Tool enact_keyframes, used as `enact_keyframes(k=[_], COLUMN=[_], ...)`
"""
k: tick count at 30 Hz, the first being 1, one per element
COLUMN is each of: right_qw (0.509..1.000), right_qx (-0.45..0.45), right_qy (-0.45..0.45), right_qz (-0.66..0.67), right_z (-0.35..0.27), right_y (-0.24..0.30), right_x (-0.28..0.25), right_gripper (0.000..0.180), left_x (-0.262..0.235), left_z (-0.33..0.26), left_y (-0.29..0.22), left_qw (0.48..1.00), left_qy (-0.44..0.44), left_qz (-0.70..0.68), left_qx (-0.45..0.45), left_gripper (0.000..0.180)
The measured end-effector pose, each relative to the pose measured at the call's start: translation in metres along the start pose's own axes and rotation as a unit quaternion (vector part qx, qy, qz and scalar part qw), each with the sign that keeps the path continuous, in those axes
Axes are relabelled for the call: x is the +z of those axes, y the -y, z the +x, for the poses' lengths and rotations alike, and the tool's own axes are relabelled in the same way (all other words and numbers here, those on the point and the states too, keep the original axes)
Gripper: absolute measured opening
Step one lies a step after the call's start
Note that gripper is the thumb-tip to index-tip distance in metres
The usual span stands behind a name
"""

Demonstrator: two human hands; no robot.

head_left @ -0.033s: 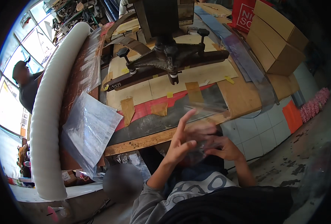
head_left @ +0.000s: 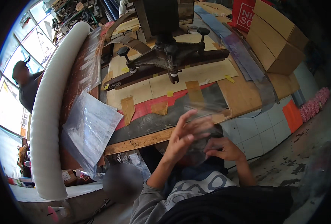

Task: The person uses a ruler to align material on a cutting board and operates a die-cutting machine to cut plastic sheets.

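Above my lap, just off the table's front edge, a thin clear plastic sheet hangs between my hands, partly smeared by motion. My right hand pinches the sheet with thumb against bent fingers. My left hand is raised on the sheet's left side, fingers stretched out and apart, seemingly touching or behind the film; the fingertips are blurred. A stack of clear plastic sheets lies to the left, hanging over the table's corner.
A dark metal press head stands over the work table, where wooden boards lie. A white padded roll runs along the left, with a person beyond it. Cardboard boxes stand at right. A round stool is below.
My left hand's fingers have shifted slightly, with the raised index finger bending and the thumb lifting a little. The clear sheet moves with them; my right hand stays nearly in place.
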State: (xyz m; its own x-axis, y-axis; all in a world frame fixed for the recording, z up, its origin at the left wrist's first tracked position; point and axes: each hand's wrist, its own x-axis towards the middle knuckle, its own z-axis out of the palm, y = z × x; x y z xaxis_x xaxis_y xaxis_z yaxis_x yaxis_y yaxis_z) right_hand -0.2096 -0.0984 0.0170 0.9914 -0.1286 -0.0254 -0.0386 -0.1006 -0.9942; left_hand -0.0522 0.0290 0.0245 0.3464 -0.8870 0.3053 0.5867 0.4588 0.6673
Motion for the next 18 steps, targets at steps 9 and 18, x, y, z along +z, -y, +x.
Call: enact_keyframes(k=[9, 18], right_qw=[0.989, 0.989], right_qx=[0.070, 0.060], right_qy=[0.108, 0.107], right_qz=[-0.078, -0.078], right_z=[-0.004, -0.003], right_y=[-0.003, -0.005], right_x=[-0.004, -0.002], right_gripper=[0.017, 0.019], left_x=[0.012, 0.012], left_z=[0.014, 0.016], left_y=[-0.024, -0.024], left_qw=[0.983, 0.963], left_qy=[-0.155, -0.218], left_qz=[0.101, 0.155], left_qx=[-0.016, 0.034], left_gripper=[0.045, 0.043])
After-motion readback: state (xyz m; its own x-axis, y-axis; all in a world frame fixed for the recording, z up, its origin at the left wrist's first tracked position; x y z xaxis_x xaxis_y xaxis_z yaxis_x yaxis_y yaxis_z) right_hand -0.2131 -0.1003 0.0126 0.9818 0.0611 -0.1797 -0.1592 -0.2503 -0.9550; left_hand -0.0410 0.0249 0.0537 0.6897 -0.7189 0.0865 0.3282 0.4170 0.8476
